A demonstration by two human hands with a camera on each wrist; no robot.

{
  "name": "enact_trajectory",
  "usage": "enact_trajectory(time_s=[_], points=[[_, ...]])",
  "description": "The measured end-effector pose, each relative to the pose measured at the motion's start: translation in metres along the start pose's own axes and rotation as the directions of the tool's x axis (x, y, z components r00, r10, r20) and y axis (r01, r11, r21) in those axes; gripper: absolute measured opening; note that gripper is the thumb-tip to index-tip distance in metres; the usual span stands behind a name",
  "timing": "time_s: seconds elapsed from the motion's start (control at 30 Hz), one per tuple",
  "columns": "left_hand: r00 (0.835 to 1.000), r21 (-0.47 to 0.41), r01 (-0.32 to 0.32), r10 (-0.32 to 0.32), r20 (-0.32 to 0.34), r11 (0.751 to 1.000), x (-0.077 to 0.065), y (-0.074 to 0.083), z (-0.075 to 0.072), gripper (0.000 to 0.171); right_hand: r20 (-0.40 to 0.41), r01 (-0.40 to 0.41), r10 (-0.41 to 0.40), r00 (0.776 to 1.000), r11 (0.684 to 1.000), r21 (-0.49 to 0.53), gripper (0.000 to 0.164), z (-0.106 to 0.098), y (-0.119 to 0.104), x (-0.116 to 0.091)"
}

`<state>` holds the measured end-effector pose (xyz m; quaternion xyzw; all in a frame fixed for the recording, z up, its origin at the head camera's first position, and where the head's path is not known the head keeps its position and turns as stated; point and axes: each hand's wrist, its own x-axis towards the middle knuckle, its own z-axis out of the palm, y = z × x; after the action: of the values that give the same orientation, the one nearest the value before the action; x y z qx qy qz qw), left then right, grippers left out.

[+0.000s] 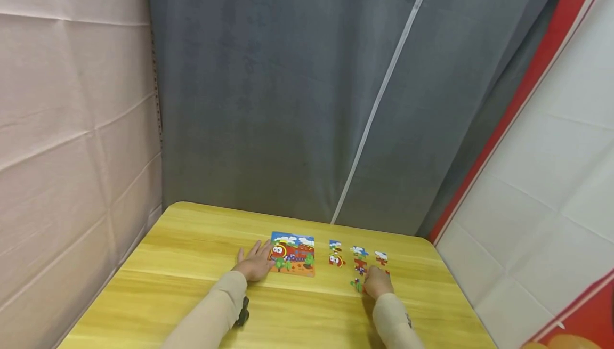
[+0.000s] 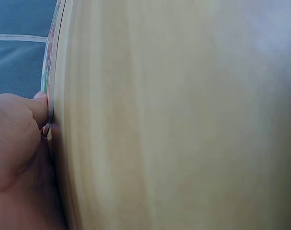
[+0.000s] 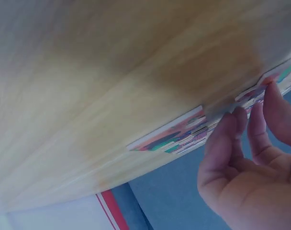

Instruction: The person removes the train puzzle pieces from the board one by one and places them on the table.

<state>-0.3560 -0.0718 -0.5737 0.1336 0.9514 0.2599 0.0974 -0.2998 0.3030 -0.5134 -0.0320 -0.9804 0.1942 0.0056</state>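
A picture puzzle (image 1: 293,253) with a red train lies flat on the table. My left hand (image 1: 255,261) rests with spread fingers at its left edge; the left wrist view shows this hand (image 2: 16,139) low against the tabletop, its thumb at the puzzle's edge. To the right lie separate jigsaw pieces in loose columns. Over the lower ones is my right hand (image 1: 378,282), fingers curled. In the right wrist view, the thumb and fingers of that hand (image 3: 251,163) pinch a jigsaw piece (image 3: 251,93). Another piece (image 3: 179,127) lies beside the fingertips. The hand partly hides the lower pieces.
More pieces lie farther back, among them a train-face piece (image 1: 337,259), a cloud piece (image 1: 360,251) and a small piece (image 1: 381,257). The wooden table (image 1: 192,242) ends at a grey curtain (image 1: 268,98). Pale cloth (image 1: 72,178) hangs left, white-and-red cloth (image 1: 542,200) right.
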Motion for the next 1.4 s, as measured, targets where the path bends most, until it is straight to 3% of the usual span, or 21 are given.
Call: enact_trajectory(time_s=[0.17,0.4,0.63,0.83,1.1,1.23,1.4], points=[[1.0,0.008,-0.001,0.001,-0.009,1.0,0.005,-0.005,0.004,0.062,-0.008,0.003,-0.003,1.0,0.999,-0.035,0.008,0.001,-0.002,0.001],[1.0,-0.003,-0.016,0.016,-0.006,1.0,-0.006,0.003,-0.003,0.062,-0.008,0.011,-0.011,1.0,1.0,0.019,0.016,0.003,-0.002,-0.001],[1.0,0.007,0.006,-0.006,0.012,1.0,-0.018,0.016,-0.017,0.06,0.012,-0.022,0.022,1.0,0.999,0.028,0.008,0.005,-0.003,0.0],[1.0,0.009,0.004,-0.004,0.016,1.0,-0.013,0.013,-0.014,0.06,0.019,-0.067,0.066,0.998,0.997,0.024,0.002,0.003,-0.005,0.0],[1.0,0.002,0.008,-0.008,-0.002,1.0,-0.003,0.004,-0.002,0.061,-0.042,-0.029,0.027,0.999,0.998,-0.064,0.009,-0.001,-0.02,0.002],[1.0,0.006,0.008,-0.008,0.01,1.0,-0.003,0.005,-0.003,0.061,-0.067,-0.031,0.025,0.997,0.996,-0.084,0.004,0.003,-0.027,0.005],[1.0,0.013,0.009,-0.009,0.023,1.0,-0.013,0.013,-0.014,0.06,-0.057,-0.013,0.013,0.998,1.0,0.001,0.023,0.008,-0.033,0.008]])
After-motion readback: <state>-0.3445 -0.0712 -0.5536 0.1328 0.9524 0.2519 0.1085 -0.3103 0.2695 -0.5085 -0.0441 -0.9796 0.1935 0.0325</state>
